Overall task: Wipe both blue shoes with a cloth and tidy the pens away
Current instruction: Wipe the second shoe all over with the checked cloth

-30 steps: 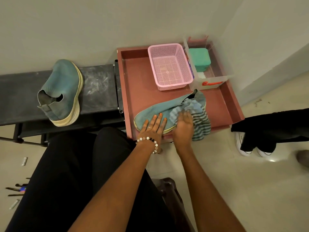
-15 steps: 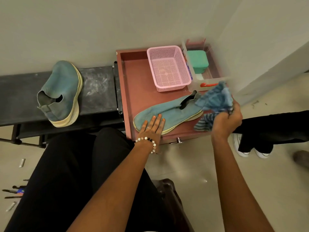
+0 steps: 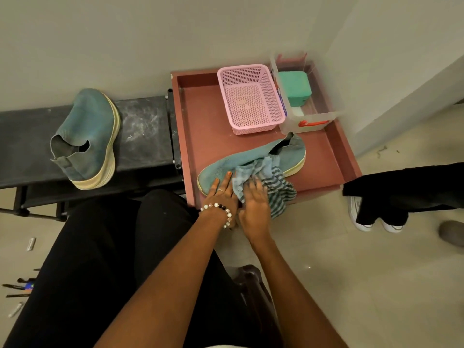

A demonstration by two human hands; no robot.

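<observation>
One blue shoe [image 3: 288,153] lies on its side in the red tray [image 3: 200,126], toe toward me. My left hand [image 3: 222,194], with a bead bracelet, rests flat on the toe with straight fingers. My right hand [image 3: 254,204] presses a blue striped cloth [image 3: 273,182] onto the shoe's middle, fingers spread over it. The other blue shoe [image 3: 88,136] stands on the black bench [image 3: 145,126] at the left. Several pens [image 3: 17,287] lie on the floor at the far left, partly hidden by my leg.
A pink mesh basket [image 3: 251,99] and a clear box [image 3: 311,121] holding a green block [image 3: 295,87] stand at the tray's back. Another person's dark trouser leg [image 3: 401,187] and white shoes [image 3: 361,217] are on the floor at the right. Walls close off the back.
My right hand, which had lifted the cloth off to the right of the shoe, has brought it back down onto the shoe's middle. My left hand stays on the toe.
</observation>
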